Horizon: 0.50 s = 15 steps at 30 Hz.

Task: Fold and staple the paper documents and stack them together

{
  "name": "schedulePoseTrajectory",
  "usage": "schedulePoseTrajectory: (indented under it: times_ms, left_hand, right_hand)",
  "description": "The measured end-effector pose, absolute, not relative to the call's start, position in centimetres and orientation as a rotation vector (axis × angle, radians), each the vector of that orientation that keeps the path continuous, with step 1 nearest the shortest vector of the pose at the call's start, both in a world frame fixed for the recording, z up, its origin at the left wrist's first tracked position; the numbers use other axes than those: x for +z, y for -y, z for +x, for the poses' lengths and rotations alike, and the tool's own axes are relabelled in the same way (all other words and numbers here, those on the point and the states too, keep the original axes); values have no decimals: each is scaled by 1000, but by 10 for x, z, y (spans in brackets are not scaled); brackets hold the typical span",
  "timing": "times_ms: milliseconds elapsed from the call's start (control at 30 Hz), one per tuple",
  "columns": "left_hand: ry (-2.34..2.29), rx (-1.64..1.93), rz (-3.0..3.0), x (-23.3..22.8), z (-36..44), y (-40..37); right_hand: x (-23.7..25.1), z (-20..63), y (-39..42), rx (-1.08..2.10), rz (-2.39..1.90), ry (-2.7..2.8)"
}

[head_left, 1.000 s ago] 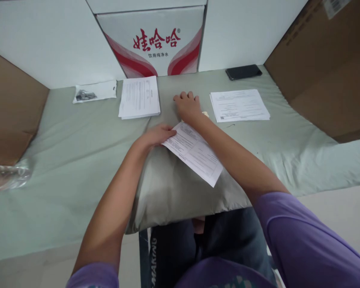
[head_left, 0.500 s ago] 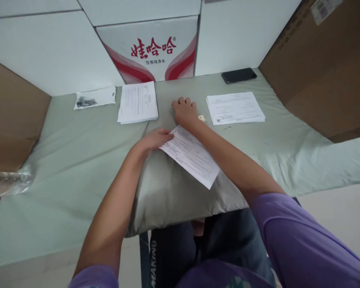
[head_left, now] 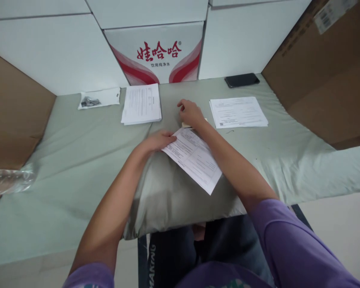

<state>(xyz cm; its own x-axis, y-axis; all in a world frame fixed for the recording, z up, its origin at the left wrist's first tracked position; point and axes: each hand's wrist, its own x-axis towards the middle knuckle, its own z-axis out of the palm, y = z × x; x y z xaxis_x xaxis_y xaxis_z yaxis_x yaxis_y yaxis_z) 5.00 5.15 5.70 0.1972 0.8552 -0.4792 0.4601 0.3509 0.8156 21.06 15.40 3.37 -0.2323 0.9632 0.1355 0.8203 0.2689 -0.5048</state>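
Observation:
A printed sheet of paper point(head_left: 196, 160) lies aslant at the table's front edge, its near corner sticking out over the edge. My left hand point(head_left: 160, 141) pinches its left corner, thumb on top. Beyond the sheet's far end, my right hand point(head_left: 192, 114) is curled over a small cream-coloured object point(head_left: 186, 125). Most of that object is hidden under the hand and wrist, so its kind does not show. The sheet's far end meets the object; whether it goes inside cannot be seen.
Paper stacks lie at left point(head_left: 141, 104) and right point(head_left: 239, 113). A phone point(head_left: 242, 80) and a plastic bag with dark small parts point(head_left: 99, 99) rest near the white boxes point(head_left: 156, 52). Brown cartons point(head_left: 324, 80) flank the cloth-covered table point(head_left: 78, 160); clear plastic wrap point(head_left: 10, 181) is at left.
My right hand has curled its fingers and drawn slightly toward the sheet; more of the cream object now shows beneath it. The left hand keeps its pinch. The view has shifted slightly.

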Motion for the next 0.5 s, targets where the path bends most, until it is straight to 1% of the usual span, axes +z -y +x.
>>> schedulePoseTrajectory:
  times_ms: [300, 400, 500]
  left_hand:
    - [-1398, 425, 1232, 63, 29, -56]
    - [-1466, 440, 1264, 78, 5, -57]
    - [-1476, 463, 1255, 103, -27, -51]
  right_hand:
    - [41, 219, -163, 707, -1405, 1908]
    - [57, 223, -161, 825, -1296, 1796]
    - [85, 234, -150, 959, -1186, 1706]
